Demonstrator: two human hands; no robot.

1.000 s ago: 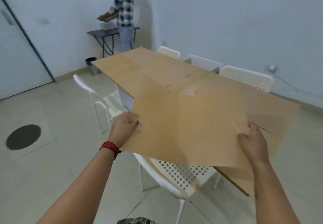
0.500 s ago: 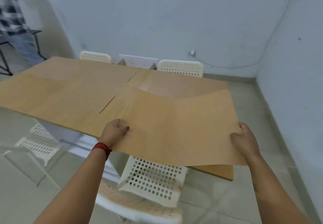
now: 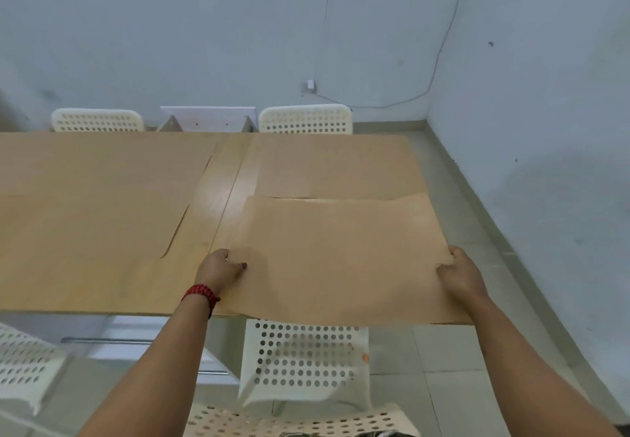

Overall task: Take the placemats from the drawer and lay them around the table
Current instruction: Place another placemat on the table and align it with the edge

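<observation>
- A white perforated plastic chair (image 3: pixel 303 358) stands nearest, its seat pushed in under the near edge of the table. A second white perforated chair (image 3: pixel 24 368) shows blurred at the lower left.
- Both bare forearms reach forward over that chair. A red beaded bracelet (image 3: pixel 201 295) sits on the left wrist.
- The left hand (image 3: pixel 220 269) grips the left edge of a thin tan rectangular placemat (image 3: pixel 341 259), thumb on top and fingers curled underneath.
- The right hand (image 3: pixel 460 274) pinches the same placemat's right edge, thumb on top.
- This placemat is held over the right end of the long light wooden table (image 3: pixel 225 191). Its near edge sags past the table's near edge. Whether the sheet already rests on the tabletop I cannot tell.
- A second tan placemat (image 3: pixel 85 232) lies flat on the near left part of the table.
- Farther back lie a far-left tan placemat (image 3: pixel 102 160) and a far-right tan placemat (image 3: pixel 334 167). The held sheet's far edge meets the near edge of the far-right one.
- Beyond the table stand two more white perforated chair backs (image 3: pixel 97 120) (image 3: pixel 305 119), with a white flat board (image 3: pixel 208 118) between them.
- On the pale wall behind, a thin dark cable (image 3: pixel 439 58) runs down to a small white socket (image 3: pixel 310 84).
</observation>
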